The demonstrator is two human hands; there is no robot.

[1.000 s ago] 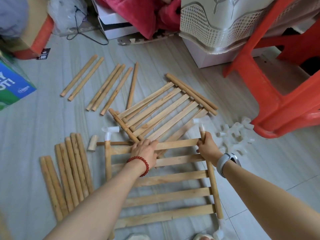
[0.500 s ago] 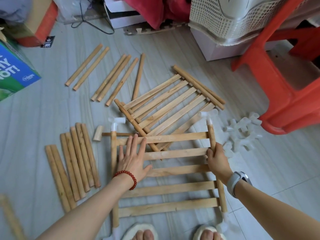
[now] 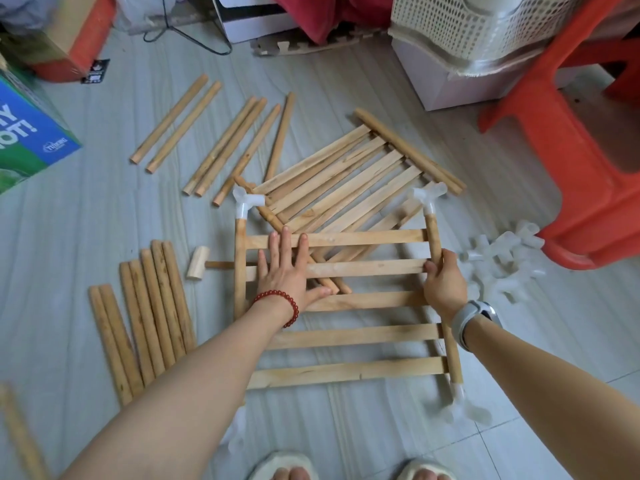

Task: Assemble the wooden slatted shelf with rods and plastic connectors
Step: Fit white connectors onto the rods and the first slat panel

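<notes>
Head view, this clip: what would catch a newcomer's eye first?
The slatted shelf panel at centre, white plastic connectors on its corners, with the left hand flat on its slats and the right hand gripping its right side rod. Behind it lies a second slatted panel; loose rods lie at left, and a red plastic stool stands at right.

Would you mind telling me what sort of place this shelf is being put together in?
Probably a room in a home, with work done on the floor: a white laundry basket, a red plastic stool and a red blanket stand near the shelf panel.
</notes>
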